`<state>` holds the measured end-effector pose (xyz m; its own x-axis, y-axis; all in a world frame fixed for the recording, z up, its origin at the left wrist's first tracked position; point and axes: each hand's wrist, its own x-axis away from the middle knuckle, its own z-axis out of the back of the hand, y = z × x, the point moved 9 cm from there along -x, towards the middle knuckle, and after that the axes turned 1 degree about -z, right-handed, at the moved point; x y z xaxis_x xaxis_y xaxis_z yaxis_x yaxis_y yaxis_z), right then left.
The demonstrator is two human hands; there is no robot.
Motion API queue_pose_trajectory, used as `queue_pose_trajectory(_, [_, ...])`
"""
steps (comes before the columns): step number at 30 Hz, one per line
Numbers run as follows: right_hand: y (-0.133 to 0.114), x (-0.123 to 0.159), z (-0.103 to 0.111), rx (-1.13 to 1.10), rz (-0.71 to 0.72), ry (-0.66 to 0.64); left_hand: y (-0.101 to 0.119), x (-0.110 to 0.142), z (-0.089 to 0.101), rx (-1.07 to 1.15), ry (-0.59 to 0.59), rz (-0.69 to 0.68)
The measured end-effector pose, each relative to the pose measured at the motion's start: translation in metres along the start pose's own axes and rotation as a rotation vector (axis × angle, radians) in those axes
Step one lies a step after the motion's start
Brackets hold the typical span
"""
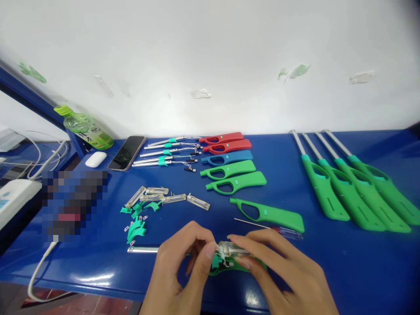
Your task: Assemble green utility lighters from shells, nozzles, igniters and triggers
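Note:
At the front of the table, my right hand (278,267) grips a clear lighter fuel tank (232,249) between thumb and fingers. My left hand (187,262) is closed in a pinch at the tank's left end, where a small pale fitting and thin white wire show; what its fingertips hold is hidden. Below the tank lies a green lighter handle half (216,272), partly covered by both hands, with a teal trigger (215,261) in it. A metal lighter tube (142,250) sticks out left from behind my left hand. Just beyond my right hand is a screwdriver (285,232).
Red, blue (228,158) and green handle halves (269,214) lie beyond, beside wired metal tubes (164,152). Several clear tanks (173,199) and teal pieces (136,229) lie left. Assembled green lighters (357,197) lie right. A phone (127,153), white case (96,159) and bottle (88,129) stand back left.

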<state>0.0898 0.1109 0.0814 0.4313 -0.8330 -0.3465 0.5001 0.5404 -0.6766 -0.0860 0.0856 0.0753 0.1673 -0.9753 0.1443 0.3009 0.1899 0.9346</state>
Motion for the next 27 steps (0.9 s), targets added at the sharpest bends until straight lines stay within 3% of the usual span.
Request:
queue_pose_trajectory(3, [-0.005,0.002,-0.002,0.036,0.067,-0.031,-0.005,0.002,0.001,0.024,-0.019,0.043])
queue_pose_trajectory(14, [-0.015,0.011,-0.007,0.191,0.193,-0.091,-0.027,0.013,-0.021,0.476,-0.044,0.349])
queue_pose_trajectory(20, [-0.012,0.01,-0.014,0.188,0.217,-0.152,-0.029,0.013,-0.033,0.608,-0.132,0.377])
queue_pose_trajectory(23, [-0.012,0.011,-0.017,0.205,0.218,-0.167,-0.034,0.014,-0.032,0.565,-0.132,0.365])
queue_pose_trajectory(27, [-0.01,0.012,-0.013,0.205,0.171,-0.11,-0.046,0.017,-0.016,0.325,-0.057,0.299])
